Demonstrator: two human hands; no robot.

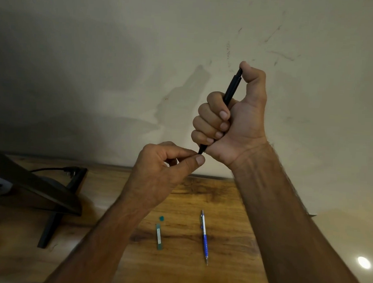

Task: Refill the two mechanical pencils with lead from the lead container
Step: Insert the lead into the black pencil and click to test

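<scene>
While the wooden table (199,197) sits underneath, right hand (237,122) is fisted round one black pencil (229,91) above it, nearly upright, tip down, thumb on top. Left hand (161,168) pinches its tip. Flat on the table: one blue pencil (205,240), tip toward the near edge, one green lead container (159,236), one loose cap (161,218).

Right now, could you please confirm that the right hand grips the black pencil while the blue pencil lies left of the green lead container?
Not quite: the head view shows the blue pencil lying right of the green lead container, not left. The right hand does grip the black pencil.
</scene>
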